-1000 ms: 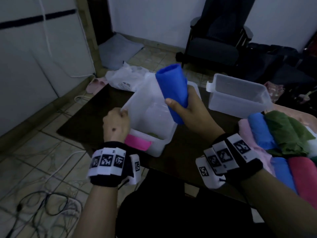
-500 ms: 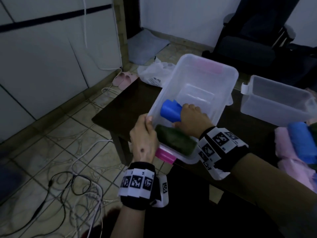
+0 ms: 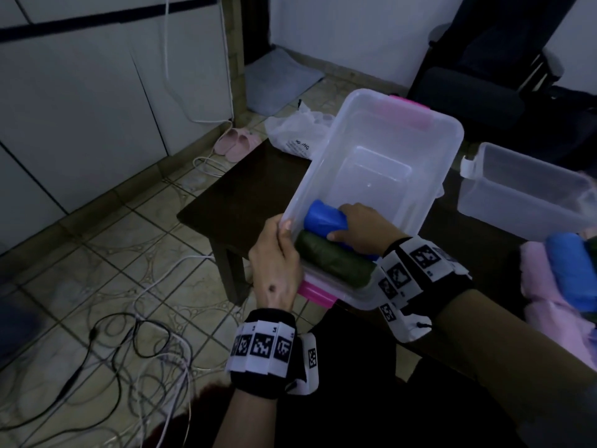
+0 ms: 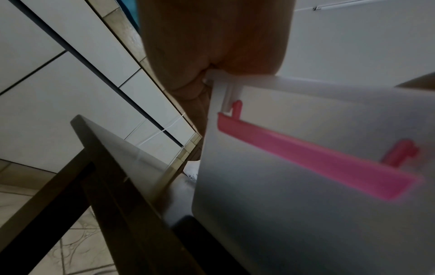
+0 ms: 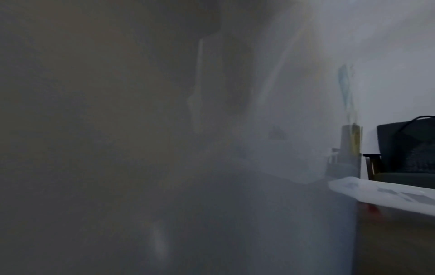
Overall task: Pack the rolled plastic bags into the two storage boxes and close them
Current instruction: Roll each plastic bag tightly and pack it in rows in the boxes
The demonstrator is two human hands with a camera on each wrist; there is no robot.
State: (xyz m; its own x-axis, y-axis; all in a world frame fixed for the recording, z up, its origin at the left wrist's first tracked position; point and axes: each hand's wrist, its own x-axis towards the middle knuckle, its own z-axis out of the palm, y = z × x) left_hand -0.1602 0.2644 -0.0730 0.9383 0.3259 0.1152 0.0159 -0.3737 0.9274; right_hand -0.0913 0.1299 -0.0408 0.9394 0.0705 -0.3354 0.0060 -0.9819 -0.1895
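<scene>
A clear storage box [image 3: 403, 124] with pink latches stands on the dark table, tipped toward me. A dark green roll [image 3: 332, 258] lies along its near wall. Beside it lies a blue roll [image 3: 323, 218], and my right hand [image 3: 358, 227] is inside the box with fingers and thumb curled round that roll. My left hand [image 3: 277, 260] grips the box's near left corner rim [image 4: 235, 76], thumb over the edge. A second clear box [image 3: 523, 202] stands empty to the right. More pink and blue rolls [image 3: 568, 273] lie at the right edge. The right wrist view is fogged by the box wall.
A white plastic bag [image 3: 297, 134] lies at the table's far left corner. Cables [image 3: 145, 347] sprawl over the tiled floor on the left, with pink slippers [image 3: 234, 143] by the wall. A dark chair [image 3: 478, 88] stands behind the table.
My right hand carried the blue roll down from above the box and laid it inside beside the green roll. The left hand kept hold of the box's corner as the box tipped toward me.
</scene>
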